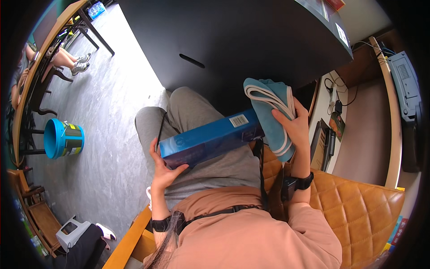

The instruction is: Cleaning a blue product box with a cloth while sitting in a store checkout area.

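Observation:
A long blue cardboard box (208, 141) with a printed barcode lies across my lap, over grey trousers (201, 175). My left hand (168, 168) grips the box's left end, thumb on the near side and fingers around the far edge. At the box's right end, my right hand (293, 122) holds a folded teal cloth (268, 117) with cream edging, which lies against that end of the box. Black straps with small devices are on both of my forearms.
A black panel (218, 37) with a slot stands before my knees. Left on the grey floor is a blue bucket (55, 138); beyond it a person sits at a table. To the right are a quilted tan leather seat (356, 208) and a shelf with cables (336, 97).

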Demonstrator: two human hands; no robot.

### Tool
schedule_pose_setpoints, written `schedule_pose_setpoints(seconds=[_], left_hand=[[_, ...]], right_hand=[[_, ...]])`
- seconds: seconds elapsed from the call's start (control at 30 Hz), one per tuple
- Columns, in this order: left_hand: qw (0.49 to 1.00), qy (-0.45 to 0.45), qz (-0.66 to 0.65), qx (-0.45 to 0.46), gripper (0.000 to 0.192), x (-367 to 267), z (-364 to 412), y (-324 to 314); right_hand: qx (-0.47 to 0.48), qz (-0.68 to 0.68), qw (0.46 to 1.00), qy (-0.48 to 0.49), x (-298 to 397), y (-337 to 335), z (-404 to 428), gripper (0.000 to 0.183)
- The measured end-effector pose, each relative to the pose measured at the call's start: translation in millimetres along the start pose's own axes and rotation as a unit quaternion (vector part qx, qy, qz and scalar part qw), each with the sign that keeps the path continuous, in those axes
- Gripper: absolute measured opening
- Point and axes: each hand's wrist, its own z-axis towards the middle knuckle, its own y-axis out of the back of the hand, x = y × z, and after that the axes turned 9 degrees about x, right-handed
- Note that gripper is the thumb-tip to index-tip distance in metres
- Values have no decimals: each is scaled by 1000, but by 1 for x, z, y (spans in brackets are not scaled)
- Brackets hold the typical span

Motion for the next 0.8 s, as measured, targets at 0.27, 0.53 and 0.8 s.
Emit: schedule_pose_setpoints(seconds=[0.27, 0.53, 0.8], left_hand=[[981, -27, 179, 63, 91, -3, 10, -1], [994, -60, 87, -3, 70, 32, 3, -1], [992, 57, 110, 20, 64, 56, -8, 10]], right_hand=[[95, -166, 981, 35, 3, -54, 2, 53], [230, -144, 948, 164, 64, -150, -17, 57], [253, -135, 948, 136, 40, -116, -17, 56]])
